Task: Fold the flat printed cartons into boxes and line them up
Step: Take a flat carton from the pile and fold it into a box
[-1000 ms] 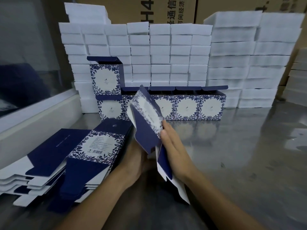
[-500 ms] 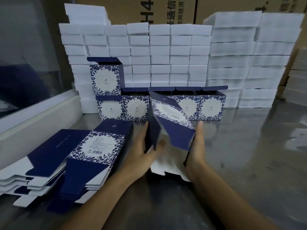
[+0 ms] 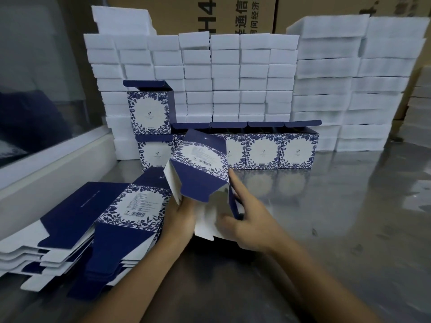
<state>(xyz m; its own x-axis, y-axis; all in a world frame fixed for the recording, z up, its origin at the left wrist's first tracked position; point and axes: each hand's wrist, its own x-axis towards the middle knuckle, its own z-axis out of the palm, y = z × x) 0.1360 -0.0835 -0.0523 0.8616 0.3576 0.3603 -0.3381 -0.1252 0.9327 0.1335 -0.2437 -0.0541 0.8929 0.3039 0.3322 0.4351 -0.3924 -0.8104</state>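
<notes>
The surface [image 3: 338, 217] was grey, glossy metal that mirrored the things standing on it. At its near left lay a stack of flat cartons [image 3: 77, 234], dark blue and white with a leaf print, fanned unevenly. Farther back stood a row of folded boxes [image 3: 263, 151] side by side, lids open, with one more box [image 3: 149, 113] set on top of the leftmost. Behind them, piles of white foam blocks [image 3: 245, 78] rose from the surface.
</notes>
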